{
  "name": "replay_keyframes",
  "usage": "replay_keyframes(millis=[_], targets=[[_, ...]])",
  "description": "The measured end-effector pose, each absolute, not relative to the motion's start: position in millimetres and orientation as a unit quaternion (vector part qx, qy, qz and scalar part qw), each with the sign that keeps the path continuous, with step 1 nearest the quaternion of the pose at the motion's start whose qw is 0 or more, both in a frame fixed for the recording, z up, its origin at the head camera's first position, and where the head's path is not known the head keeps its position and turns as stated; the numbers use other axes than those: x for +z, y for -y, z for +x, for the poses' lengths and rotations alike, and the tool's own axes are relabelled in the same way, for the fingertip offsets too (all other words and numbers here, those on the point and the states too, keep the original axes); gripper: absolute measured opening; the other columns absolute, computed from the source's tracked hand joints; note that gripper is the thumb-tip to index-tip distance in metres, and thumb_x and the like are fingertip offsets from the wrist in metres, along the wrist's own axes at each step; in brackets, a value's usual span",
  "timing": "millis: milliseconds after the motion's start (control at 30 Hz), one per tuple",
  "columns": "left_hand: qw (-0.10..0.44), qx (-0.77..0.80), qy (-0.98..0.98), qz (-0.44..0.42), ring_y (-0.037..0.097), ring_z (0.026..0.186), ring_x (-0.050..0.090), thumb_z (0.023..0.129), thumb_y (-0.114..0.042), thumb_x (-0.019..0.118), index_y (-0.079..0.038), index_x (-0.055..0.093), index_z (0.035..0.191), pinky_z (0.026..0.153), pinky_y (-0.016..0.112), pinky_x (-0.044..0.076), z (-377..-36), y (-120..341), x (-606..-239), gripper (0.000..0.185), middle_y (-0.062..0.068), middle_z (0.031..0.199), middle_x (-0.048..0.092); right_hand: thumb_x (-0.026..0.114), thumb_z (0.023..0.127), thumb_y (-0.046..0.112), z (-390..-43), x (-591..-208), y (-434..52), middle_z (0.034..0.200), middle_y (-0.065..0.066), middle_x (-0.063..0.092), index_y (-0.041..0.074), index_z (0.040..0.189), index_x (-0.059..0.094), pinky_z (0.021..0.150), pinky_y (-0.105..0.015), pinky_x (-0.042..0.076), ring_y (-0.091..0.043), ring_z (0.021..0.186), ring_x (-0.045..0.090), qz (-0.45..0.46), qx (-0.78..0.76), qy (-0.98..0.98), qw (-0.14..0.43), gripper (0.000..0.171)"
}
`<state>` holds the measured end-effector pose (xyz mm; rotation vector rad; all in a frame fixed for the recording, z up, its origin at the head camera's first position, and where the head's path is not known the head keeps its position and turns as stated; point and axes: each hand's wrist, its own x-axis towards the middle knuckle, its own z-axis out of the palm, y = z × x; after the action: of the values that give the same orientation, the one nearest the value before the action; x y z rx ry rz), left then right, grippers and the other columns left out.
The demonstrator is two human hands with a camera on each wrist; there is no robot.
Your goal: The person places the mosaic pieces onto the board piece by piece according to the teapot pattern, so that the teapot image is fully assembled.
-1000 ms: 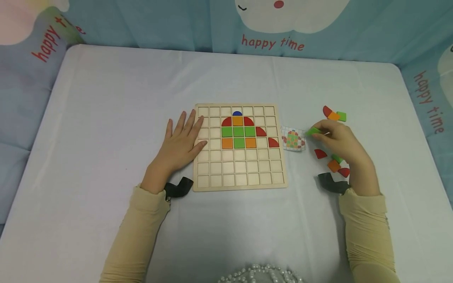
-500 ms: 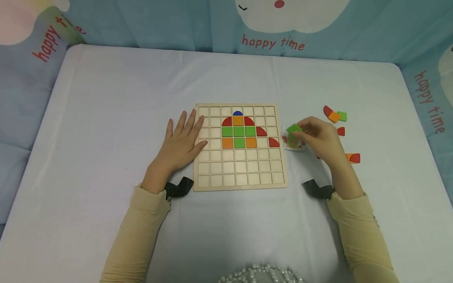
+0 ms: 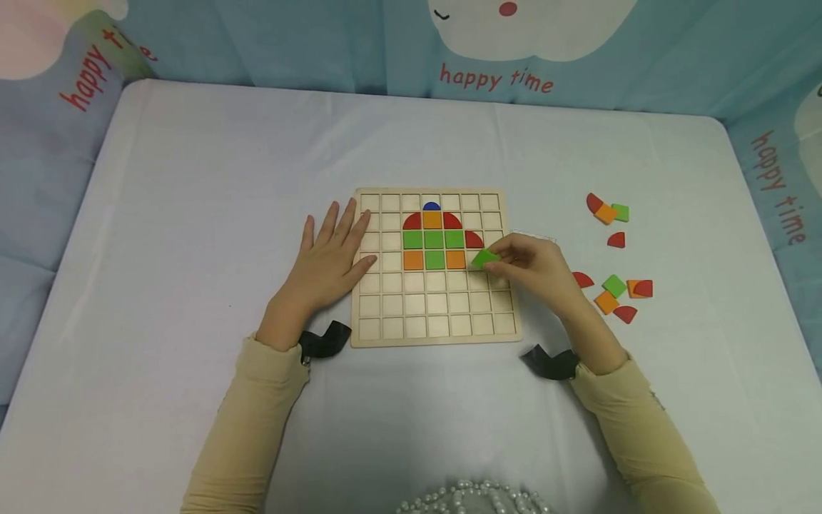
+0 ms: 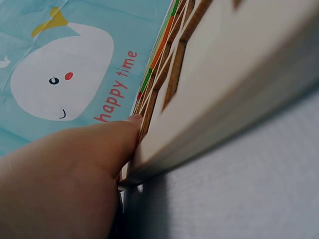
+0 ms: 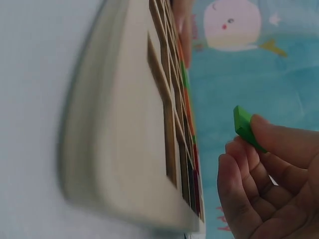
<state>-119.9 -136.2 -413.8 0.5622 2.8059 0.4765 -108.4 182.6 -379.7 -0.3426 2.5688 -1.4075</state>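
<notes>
strings of round, pearly beads (image 3: pixel 472 492) lie at the near edge. two forearms reach in wearing wrinkled tan sleeves (image 3: pixel 247 421), a curved black piece (image 3: pixel 324 341) jutting inward at each wrist. the left hand (image 3: pixel 329 270) lies palm down, its straight fingers fanned apart, index tip and thumb resting on the left margin of the board (image 3: pixel 437 343). the right arm slants inward; the right hand (image 3: pixel 536 270) pinches a green tile (image 3: pixel 484 258) between thumb and fingertips, tilted above the board's right part, with a gap between tile and board in the right wrist view. the tile is flat and straight-edged. the board is pale and wood-like, rounded at the corners, a grid of shallow square recesses. green and orange squares (image 3: pixel 434 239), red quarter-rounds (image 3: pixel 452 221) and, farthest, a blue half-round (image 3: pixel 432 206) sit in some of them. loose pieces (image 3: pixel 606 303) in red, orange and green are scattered to the right, some overlapping. all this rests on a lightly creased white cloth (image 3: pixel 212 178). beyond hangs a folded blue backdrop (image 3: pixel 308 46) with red lettering.
</notes>
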Motion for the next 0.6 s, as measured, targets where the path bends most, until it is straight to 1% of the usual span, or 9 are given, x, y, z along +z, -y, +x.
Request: replay_keyframes(millis=[200,367,600], targets=[[0.12,0.165,-0.96,0.192,0.026,0.142,-0.016,0.1,-0.044,0.035,-0.011,0.004,0.153,0.109,0.05,-0.015,-120,138,-416,0.069,0.009,0.157,-0.009,0.072,0.082,0.002,-107,-382,-168,0.08,-0.011,0.064,-0.005,0.096,0.067,0.064,-0.018,0.049,-0.016,0.07,0.059,-0.142,-0.479,-0.858,0.116,0.017],[0.121,0.169,-0.959,0.192,0.026,0.142,-0.017,0.101,-0.044,0.033,-0.011,0.004,0.153,0.108,0.05,-0.016,-119,139,-415,0.069,0.009,0.157,-0.009,0.073,0.082,0.002,-109,-382,-155,0.079,-0.01,0.063,-0.003,0.096,0.068,0.061,-0.021,0.049,-0.019,0.066,0.059,-0.154,-0.484,-0.85,0.14,0.016],[0.12,0.173,-0.958,0.196,0.027,0.142,-0.016,0.101,-0.044,0.034,-0.01,0.005,0.153,0.109,0.051,-0.015,-120,137,-414,0.069,0.01,0.157,-0.008,0.07,0.084,0.005,-112,-382,-138,0.081,-0.005,0.064,-0.001,0.097,0.07,0.066,-0.023,0.047,-0.017,0.074,0.058,-0.187,-0.441,-0.863,0.16,0.014]])
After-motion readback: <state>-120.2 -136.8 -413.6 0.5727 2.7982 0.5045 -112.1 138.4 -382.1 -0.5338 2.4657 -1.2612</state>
